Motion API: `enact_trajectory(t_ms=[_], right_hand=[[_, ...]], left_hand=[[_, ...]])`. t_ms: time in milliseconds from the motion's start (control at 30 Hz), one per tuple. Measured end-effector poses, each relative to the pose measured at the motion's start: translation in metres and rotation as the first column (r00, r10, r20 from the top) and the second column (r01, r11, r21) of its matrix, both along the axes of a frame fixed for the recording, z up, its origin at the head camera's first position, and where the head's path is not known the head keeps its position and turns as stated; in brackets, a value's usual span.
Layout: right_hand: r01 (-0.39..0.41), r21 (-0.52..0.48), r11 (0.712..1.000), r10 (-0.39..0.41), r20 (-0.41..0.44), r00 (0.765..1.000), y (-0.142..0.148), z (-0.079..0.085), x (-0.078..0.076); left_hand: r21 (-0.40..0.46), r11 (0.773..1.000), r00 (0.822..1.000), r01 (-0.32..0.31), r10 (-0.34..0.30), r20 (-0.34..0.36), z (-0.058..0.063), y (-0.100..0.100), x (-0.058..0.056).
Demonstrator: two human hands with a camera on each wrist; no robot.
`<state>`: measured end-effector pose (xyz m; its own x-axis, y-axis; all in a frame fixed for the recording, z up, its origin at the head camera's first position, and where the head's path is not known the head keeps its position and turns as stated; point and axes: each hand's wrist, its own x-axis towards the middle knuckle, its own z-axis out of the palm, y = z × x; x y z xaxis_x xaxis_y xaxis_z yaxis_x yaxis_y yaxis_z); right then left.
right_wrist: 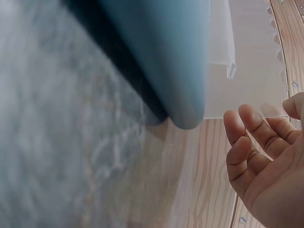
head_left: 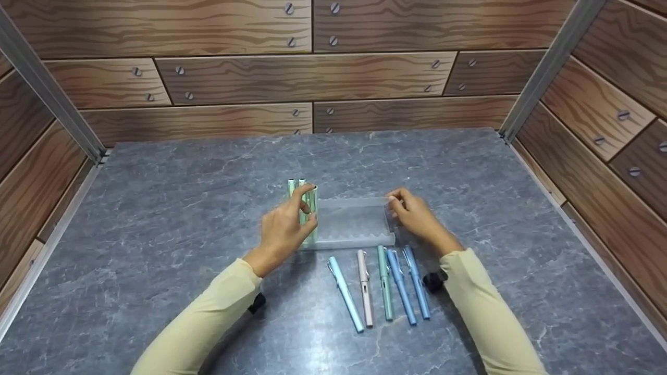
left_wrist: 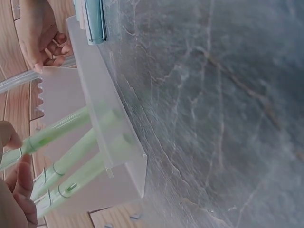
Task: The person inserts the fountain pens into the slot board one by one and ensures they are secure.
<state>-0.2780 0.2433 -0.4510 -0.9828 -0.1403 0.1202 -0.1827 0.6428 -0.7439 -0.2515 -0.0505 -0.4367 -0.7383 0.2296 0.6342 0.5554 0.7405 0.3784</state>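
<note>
A frosted clear plastic pen tray [head_left: 357,221] with a notched edge lies in the middle of the table. Three light green pens [left_wrist: 76,154] stand side by side at its left end. With thumb and fingers my left hand [head_left: 282,226] pinches the rightmost of these green pens [left_wrist: 57,130]. My right hand [head_left: 417,216] holds the tray's far right corner, fingers curled at its edge. In front of the tray lie a light blue pen [head_left: 346,294], a pinkish pen [head_left: 366,291], a dark green pen [head_left: 385,289] and two blue pens [head_left: 402,291].
The table [head_left: 182,208] has a grey marbled top. Wood-patterned panels [head_left: 307,78] stand at the back and both sides, with metal posts [head_left: 547,67] at the corners. Dark wrist devices [head_left: 434,281] sit under the pale yellow sleeves [head_left: 484,307].
</note>
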Motion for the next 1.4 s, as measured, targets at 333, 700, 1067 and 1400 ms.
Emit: enact_trajectory(t_ms=[333, 700, 1067, 1400], right_hand=[[-0.006, -0.005, 1.000, 0.006, 0.003, 1.000, 0.000, 0.000, 0.000], [-0.004, -0.010, 1.000, 0.004, -0.001, 1.000, -0.001, 0.000, 0.001], [-0.003, 0.000, 1.000, 0.003, 0.004, 1.000, 0.001, -0.001, 0.001], [-0.003, -0.019, 1.000, 0.003, 0.002, 1.000, 0.000, -0.001, 0.000]], left_hand=[[-0.049, 0.999, 0.998, -0.021, 0.024, 0.057, 0.003, 0.000, -0.001], [-0.074, 0.997, 0.991, -0.014, 0.024, 0.134, 0.008, 0.001, -0.003], [-0.113, 0.994, 0.974, -0.004, 0.030, 0.224, 0.013, 0.001, -0.006], [-0.126, 0.992, 0.957, 0.000, 0.036, 0.288, 0.017, 0.001, -0.009]])
